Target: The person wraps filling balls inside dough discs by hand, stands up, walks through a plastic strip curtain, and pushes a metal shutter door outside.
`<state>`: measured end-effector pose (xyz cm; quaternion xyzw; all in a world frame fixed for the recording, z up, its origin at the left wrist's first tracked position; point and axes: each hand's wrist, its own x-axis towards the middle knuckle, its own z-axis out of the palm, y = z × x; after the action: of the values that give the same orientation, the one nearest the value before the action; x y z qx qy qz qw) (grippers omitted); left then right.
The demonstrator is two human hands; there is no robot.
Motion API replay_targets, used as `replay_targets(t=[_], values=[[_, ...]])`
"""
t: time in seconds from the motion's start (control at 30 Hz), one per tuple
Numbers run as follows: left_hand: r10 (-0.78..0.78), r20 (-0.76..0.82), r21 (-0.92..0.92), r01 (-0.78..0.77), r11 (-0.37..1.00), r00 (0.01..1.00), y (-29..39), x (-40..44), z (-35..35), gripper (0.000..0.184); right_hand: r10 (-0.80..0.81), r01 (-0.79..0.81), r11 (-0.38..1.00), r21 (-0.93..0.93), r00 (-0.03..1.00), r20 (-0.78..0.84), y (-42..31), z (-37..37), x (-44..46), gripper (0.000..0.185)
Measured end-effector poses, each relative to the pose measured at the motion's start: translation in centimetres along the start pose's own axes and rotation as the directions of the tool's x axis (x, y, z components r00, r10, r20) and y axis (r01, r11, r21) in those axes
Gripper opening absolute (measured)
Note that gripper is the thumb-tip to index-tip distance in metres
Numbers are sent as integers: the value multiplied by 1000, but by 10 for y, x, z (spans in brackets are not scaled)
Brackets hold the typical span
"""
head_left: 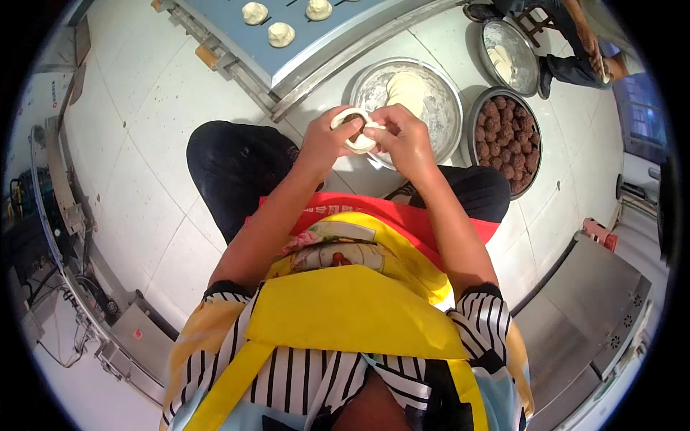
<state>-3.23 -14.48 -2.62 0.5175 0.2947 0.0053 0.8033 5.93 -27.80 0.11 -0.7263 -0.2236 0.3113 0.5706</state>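
Note:
Held up in front of my lap is a half-closed dough bun (pixel 361 146), a pale wrapper with dark filling showing through its open top. My left hand (pixel 325 144) cups it, its thumb pressing on the filling. The fingers of my right hand (pixel 407 144) pinch the right edge of the wrapper. Just beyond my hands stands a floury metal bowl (pixel 451 118) with a fanned stack of round dough wrappers (pixel 406 90). To its right, a dark-rimmed tub holds several brown filling balls (pixel 507 144).
A blue tray (pixel 302 57) on a metal frame carries several shaped buns (pixel 281 34) at the upper left. Another bowl (pixel 527 72) with wrappers stands at the upper right, near a seated person's hands and legs (pixel 575 72). Metal cabinets (pixel 575 316) line the right side.

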Motion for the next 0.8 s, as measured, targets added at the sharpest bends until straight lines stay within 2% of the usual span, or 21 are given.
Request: replay_targets(t=[0.07,0.17,0.27,0.37,0.43,0.47,0.5,0.53,0.57,0.6,0.67,0.7,0.73,0.8], values=[[76,-45,100,-71,992,996,-5,2,0,41,-58,60,997,-40,997,51,4,-2,2,10],[158,40,350,-162,923,987,-6,4,-6,37,-153,158,983,-93,986,61,3,-1,-1,10],[203,109,415,-230,880,973,4,1,-5,36,-279,279,948,-156,960,19,0,2,-6,9],[-7,181,537,-93,839,984,14,5,-7,39,-302,303,929,-211,953,39,0,0,-5,8],[108,61,374,-124,919,992,1,8,-5,42,-277,275,922,-273,960,32,4,-4,-4,10],[156,-7,291,-147,945,988,-6,9,-2,44,-175,167,971,-171,984,-35,6,-4,-1,11],[-13,-100,-54,7,999,995,16,-7,16,48,-65,59,996,-60,994,-92,8,-4,3,12],[-2,-78,-148,-10,989,997,10,-7,21,47,51,-44,998,55,989,-136,4,-3,6,13],[12,-59,-244,-26,969,998,0,-5,24,46,0,16,994,107,989,-148,-3,1,6,16],[23,-43,-340,-36,940,999,-5,-6,25,46,8,3,996,94,993,-118,1,1,7,15],[80,-35,-209,-86,974,996,-10,-2,19,38,30,-26,997,69,998,-58,12,1,9,14],[96,-24,-116,-98,988,995,-9,-2,16,37,-30,30,1000,3,999,-35,9,0,8,11],[110,-14,-20,-111,994,994,-8,-2,12,36,-35,35,999,15,999,4,9,-1,7,9],[94,-2,-24,-94,995,996,2,-7,8,37,-50,47,998,43,996,75,7,-4,8,7]])
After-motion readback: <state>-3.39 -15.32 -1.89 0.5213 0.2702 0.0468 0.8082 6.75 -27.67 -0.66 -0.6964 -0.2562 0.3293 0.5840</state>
